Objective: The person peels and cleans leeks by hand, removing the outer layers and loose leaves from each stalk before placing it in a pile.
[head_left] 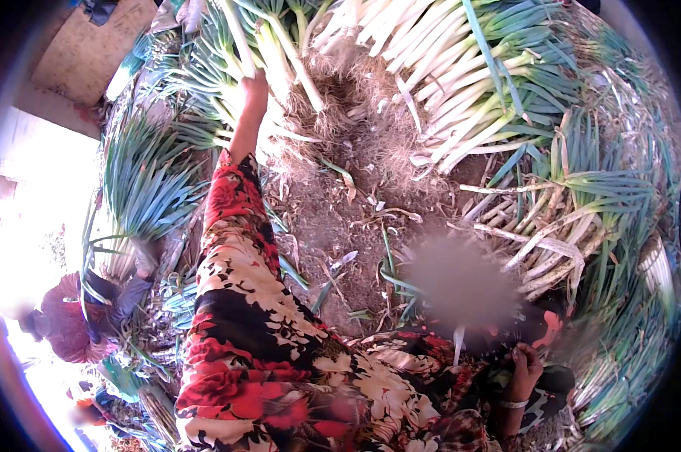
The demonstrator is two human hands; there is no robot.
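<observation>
My left arm, in a red, black and cream floral sleeve, stretches to the far side. My left hand (254, 92) is closed round a long white green onion stalk (237, 38) at the edge of a heap of green onions (284, 64) with bushy roots. Low on the right, close to my body, is my right hand (527, 369), with a pale band at the wrist. Its fingers are curled together; what they hold, if anything, I cannot make out. A grey blur hides part of the ground beside it.
More green onions (461, 98) lie in a row at the far right, and a looser pile (559, 233) lies nearer. Dry peelings and roots litter the soil (318, 203). At left, a co-worker (73, 320) is beside an upright green onion bundle (141, 188).
</observation>
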